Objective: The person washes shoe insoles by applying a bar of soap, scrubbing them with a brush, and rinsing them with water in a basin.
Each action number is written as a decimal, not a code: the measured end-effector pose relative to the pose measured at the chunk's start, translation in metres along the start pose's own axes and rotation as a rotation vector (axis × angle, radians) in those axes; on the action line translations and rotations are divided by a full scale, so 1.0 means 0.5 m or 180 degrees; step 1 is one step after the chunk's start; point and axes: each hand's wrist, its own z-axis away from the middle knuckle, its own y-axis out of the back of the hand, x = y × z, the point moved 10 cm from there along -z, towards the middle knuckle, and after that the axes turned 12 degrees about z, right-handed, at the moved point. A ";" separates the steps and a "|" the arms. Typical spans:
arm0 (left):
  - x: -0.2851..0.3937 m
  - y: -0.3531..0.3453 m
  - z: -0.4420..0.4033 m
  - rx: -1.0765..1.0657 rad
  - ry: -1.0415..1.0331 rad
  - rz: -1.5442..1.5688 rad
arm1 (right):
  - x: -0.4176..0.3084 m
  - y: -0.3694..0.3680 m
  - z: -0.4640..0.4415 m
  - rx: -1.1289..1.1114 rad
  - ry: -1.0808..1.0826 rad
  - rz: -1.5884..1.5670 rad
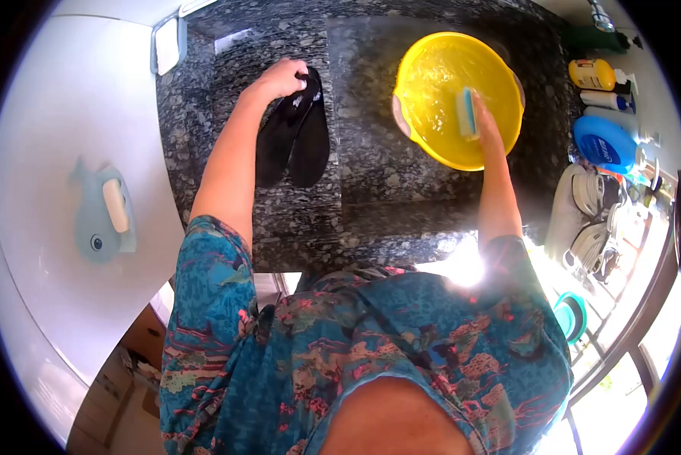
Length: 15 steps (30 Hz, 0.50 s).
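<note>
A pair of black flip-flops lies side by side on the dark speckled stone counter. My left hand is closed on their far end, its fingertips curled over the straps. Inside a yellow basin with water in it, my right hand grips a scrub brush. The brush has a light blue back and a pale side that faces left. My right fingers are partly hidden behind it.
Along the right edge stand a yellow bottle, a blue bottle and a pair of light sneakers. A tap is at the upper right. On the white surface at left, a whale-shaped dish holds a soap bar.
</note>
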 end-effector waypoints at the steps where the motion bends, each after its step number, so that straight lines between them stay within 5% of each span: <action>1: -0.012 0.031 0.009 0.0164 -0.0165 0.0594 | 0.004 0.004 0.006 0.0213 -0.0105 -0.0159; 3: -0.010 0.123 0.070 0.1110 -0.0320 0.1299 | 0.022 0.013 0.036 0.0657 -0.0344 -0.0487; 7: -0.119 0.185 0.216 0.2877 0.0421 0.2500 | -0.140 -0.201 0.129 -0.1727 0.0317 -0.2272; 8: -0.154 0.173 0.236 0.3088 0.0106 0.2604 | -0.214 -0.261 0.194 -0.2338 0.0500 -0.2554; 10: -0.198 0.125 0.282 0.3373 0.0151 0.2694 | -0.303 -0.385 0.304 -0.3121 0.0731 -0.2241; 13: -0.209 0.029 0.344 0.3827 0.0433 0.3591 | -0.354 -0.522 0.422 -0.2052 0.0769 0.0421; 15: -0.197 -0.021 0.366 0.3626 0.0972 0.3948 | -0.381 -0.647 0.478 -0.0470 0.3132 0.2410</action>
